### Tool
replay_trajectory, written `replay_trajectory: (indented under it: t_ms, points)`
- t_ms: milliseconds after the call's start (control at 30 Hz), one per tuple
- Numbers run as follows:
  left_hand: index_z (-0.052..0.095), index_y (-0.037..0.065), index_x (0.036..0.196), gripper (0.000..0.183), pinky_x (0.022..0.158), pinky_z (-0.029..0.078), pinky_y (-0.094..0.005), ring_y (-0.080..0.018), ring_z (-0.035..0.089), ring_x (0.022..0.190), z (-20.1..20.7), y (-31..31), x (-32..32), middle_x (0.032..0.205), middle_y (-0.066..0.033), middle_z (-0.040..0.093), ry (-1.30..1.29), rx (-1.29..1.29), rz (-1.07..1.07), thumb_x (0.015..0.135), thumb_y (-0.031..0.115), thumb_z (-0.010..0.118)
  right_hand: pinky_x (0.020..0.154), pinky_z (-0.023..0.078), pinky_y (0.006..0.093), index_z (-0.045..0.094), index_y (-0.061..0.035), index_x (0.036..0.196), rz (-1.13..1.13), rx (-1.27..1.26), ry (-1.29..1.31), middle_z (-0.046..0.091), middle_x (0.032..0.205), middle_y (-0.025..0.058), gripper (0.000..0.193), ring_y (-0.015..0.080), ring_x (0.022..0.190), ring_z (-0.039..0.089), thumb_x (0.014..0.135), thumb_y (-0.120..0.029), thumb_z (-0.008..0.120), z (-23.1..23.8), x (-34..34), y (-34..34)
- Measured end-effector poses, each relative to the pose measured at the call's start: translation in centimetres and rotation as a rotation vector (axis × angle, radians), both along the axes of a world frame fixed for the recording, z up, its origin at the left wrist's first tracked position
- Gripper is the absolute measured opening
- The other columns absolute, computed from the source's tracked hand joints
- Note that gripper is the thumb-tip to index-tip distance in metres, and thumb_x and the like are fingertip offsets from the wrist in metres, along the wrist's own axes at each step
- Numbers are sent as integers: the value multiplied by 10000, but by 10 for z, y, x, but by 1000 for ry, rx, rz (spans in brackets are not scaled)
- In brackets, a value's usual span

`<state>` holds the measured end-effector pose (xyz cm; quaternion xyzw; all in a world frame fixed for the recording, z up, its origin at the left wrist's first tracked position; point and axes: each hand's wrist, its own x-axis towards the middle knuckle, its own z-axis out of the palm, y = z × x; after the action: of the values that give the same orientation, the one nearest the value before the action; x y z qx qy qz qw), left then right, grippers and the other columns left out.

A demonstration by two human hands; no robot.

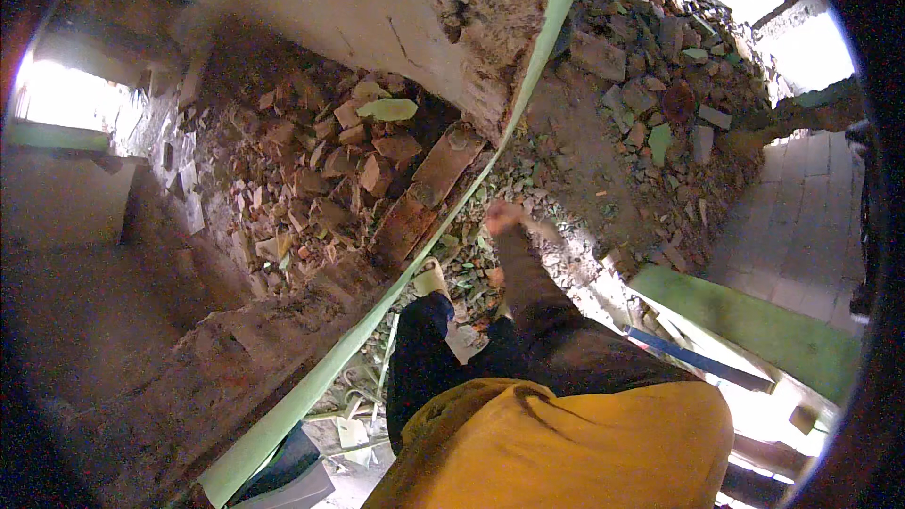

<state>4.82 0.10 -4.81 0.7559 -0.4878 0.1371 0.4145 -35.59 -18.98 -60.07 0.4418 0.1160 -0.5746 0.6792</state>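
My right hand (504, 217) reaches forward at the end of a dark sleeve, over loose rubble just right of the green-edged broken wall. Its fingers look closed. A blurred, brownish, stick-like shape (547, 229) extends to the right from it; its kind cannot be made out. My left hand does not show. Nearest to the right hand are small broken chips (476, 245) on the ground and the thin green edge (490, 158) of the wall. Below it, one of my feet wears a light-coloured shoe (430, 278) among the debris.
Broken bricks (377, 174) are heaped left of the wall, with larger brick blocks (448, 158) along its broken top. Another rubble pile (650, 85) lies at the far right. A green-faced slab (754, 320) and a blue bar (698, 358) stand at the near right.
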Motion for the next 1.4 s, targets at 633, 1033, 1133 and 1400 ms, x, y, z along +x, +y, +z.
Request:
replay_trajectory:
  t_ms: [633,1033,1133,1400]
  points:
    - [-147,425,1454,1147,719,514,-396,-125,440,657,-3,-10,-8,664,2,396,-34,19,21,808,32,716,514,440,274,471,-130,739,-451,721,418,480,683,-39,225,123,562,443,850,-307,557,-40,-126,186]
    - [-150,434,1450,1172,712,513,-393,-124,440,659,5,14,-9,655,7,389,-142,55,26,793,27,731,404,295,251,498,-167,811,376,-527,204,354,627,-59,215,81,492,340,920,-336,572,125,37,-46]
    - [-151,437,1449,1178,711,513,-392,-124,440,660,10,21,-12,653,8,388,-223,128,71,790,26,734,424,275,254,490,-160,841,363,-623,233,336,650,-64,196,72,515,315,938,-312,569,130,3,22]
    - [-5,498,1451,912,670,518,-403,-134,392,578,8,5,-15,622,31,311,216,-144,-38,888,209,651,410,341,206,449,-114,728,58,366,376,402,637,-27,416,76,476,298,971,-452,444,-13,-70,217]
